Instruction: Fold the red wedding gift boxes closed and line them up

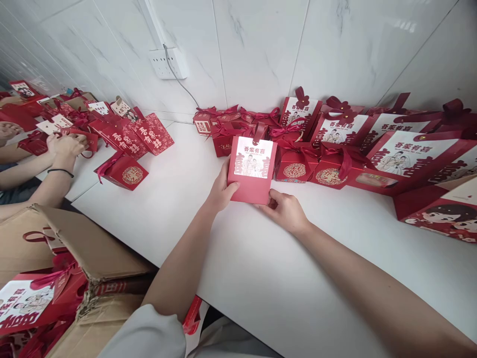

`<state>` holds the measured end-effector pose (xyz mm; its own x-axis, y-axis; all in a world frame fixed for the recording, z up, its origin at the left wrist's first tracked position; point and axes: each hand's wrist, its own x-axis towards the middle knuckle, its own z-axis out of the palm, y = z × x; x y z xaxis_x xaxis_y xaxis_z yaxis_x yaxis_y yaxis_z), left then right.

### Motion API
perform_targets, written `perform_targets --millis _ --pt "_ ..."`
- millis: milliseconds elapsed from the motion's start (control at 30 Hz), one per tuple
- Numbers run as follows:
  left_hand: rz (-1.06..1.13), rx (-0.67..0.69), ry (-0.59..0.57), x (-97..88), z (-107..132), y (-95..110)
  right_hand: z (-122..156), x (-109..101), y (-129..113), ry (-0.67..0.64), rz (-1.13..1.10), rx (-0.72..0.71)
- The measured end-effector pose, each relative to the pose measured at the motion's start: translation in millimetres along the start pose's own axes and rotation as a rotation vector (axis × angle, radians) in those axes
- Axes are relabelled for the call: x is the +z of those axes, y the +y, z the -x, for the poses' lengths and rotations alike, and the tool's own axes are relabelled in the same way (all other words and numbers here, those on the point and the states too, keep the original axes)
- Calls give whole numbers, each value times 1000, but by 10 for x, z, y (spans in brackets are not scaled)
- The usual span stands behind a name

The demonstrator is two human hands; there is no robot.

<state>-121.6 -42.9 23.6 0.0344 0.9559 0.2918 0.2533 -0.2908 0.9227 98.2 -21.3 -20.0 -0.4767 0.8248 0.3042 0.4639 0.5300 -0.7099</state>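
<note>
I hold a small red gift box (252, 170) with a white picture panel and a red ribbon at its top. It stands on the white table (261, 268) in front of a row of finished boxes. My left hand (221, 191) grips its left lower edge, thumb on the front. My right hand (285, 211) pinches its bottom right corner with curled fingers.
Red ribboned boxes and larger red bags (406, 154) line the wall at the back and right. More red boxes (124, 171) lie at the left, where another person's hands (65, 146) work. A torn cardboard carton (85, 248) with red bags stands at the lower left. A wall socket (168, 63) sits above.
</note>
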Motion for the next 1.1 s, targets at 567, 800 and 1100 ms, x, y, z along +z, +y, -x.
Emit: perform_targets --millis 567,800,1100 --pt "245 -58 53 53 -53 -71 -1 -9 -22 7 8 2" --pt "75 -46 -10 15 -19 46 -2 -17 -26 2 10 -2" --pt "-54 -15 -47 -17 -12 83 1 -9 -5 1 26 -10"
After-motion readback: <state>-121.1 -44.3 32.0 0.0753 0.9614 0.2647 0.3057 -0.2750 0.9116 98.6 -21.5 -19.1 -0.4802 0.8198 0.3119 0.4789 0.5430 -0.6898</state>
